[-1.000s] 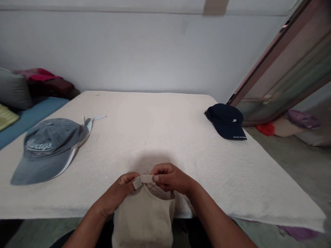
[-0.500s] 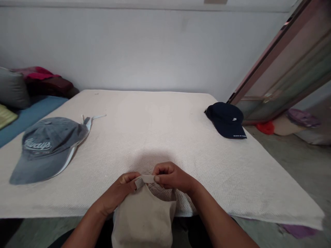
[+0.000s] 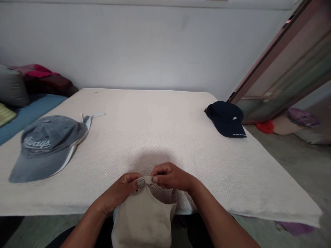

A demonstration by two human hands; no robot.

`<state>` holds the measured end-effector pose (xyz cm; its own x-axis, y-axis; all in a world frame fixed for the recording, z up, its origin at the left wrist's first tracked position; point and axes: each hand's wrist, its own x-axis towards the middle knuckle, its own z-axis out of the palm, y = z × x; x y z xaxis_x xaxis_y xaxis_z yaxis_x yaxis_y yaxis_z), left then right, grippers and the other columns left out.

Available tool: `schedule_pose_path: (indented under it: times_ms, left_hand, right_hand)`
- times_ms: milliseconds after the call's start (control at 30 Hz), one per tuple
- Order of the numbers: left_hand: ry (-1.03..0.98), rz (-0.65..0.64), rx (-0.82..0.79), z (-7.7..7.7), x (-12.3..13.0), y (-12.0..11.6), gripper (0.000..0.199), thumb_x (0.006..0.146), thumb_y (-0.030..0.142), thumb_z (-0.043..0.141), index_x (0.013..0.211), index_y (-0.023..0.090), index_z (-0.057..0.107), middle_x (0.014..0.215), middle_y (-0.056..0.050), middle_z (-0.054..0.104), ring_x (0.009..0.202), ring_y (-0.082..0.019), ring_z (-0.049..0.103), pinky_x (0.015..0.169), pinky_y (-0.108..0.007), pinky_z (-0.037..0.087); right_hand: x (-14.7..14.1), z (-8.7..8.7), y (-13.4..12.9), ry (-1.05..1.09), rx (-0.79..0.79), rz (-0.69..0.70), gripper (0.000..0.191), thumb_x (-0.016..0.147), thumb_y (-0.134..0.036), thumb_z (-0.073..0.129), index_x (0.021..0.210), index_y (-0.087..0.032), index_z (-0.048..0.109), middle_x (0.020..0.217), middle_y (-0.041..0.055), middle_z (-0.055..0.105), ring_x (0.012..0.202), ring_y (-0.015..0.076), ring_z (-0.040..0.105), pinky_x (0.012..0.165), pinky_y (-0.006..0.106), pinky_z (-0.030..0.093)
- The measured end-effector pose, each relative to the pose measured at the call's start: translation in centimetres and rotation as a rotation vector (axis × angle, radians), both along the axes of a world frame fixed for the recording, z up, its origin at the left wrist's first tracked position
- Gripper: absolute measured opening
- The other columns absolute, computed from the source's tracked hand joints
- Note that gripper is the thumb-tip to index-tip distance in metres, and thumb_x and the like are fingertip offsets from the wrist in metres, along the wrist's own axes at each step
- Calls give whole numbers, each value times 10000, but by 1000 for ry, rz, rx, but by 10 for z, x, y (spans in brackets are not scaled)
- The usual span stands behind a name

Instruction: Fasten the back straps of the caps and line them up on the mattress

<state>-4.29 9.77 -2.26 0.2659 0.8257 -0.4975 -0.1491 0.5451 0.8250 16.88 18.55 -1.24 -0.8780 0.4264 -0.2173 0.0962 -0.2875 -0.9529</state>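
A beige cap (image 3: 143, 217) hangs at the table's near edge, its back opening turned up toward me. My left hand (image 3: 125, 188) is closed on the rim beside the opening, where a small buckle (image 3: 140, 183) shows at the fingertips. Between thumb and fingers, my right hand (image 3: 172, 176) pinches the cap's strap (image 3: 148, 179), which spans the short gap between both hands. A grey cap (image 3: 49, 141) with white lettering lies at the left, its loose strap trailing. At the far right rests a navy cap (image 3: 225, 117) with a small white mark.
A white textured cloth covers the table (image 3: 150, 134), which meets the wall (image 3: 155, 48) at the back. Cushions (image 3: 11, 86) and folded fabric lie at the left. A door with a reddish frame (image 3: 269, 51) and bags stand at the right.
My right hand has shifted slightly left toward my left hand, and the strap showing between them is shorter. The caps on the table have stayed put.
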Motion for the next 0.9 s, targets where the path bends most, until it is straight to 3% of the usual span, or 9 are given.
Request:
schedule_pose_path:
  times_ms: [267, 433, 900]
  left_hand:
    - [6, -38, -20, 2, 4, 1, 260, 709, 400, 710, 792, 156, 673, 643, 22, 535, 548, -78, 407, 533, -205, 300]
    - [-9, -66, -48, 1, 5, 1, 263, 721, 408, 694, 805, 160, 673, 634, 22, 527, 522, -78, 392, 518, -216, 292]
    - [36, -69, -62, 0, 6, 0, 285, 656, 426, 724, 774, 171, 675, 602, 33, 516, 509, -85, 378, 503, -223, 281]
  right_hand:
    - [1, 2, 2, -61, 28, 45, 146, 793, -283, 604, 778, -137, 612, 547, -53, 452, 473, 46, 375, 437, 174, 275]
    - [-1, 3, 0, -61, 28, 50, 193, 806, -329, 598, 830, -139, 616, 548, -60, 447, 455, 41, 356, 423, 176, 270]
    - [-1, 0, -2, -50, 87, 83, 205, 767, -329, 633, 735, -130, 590, 546, -63, 432, 488, 44, 348, 453, 184, 263]
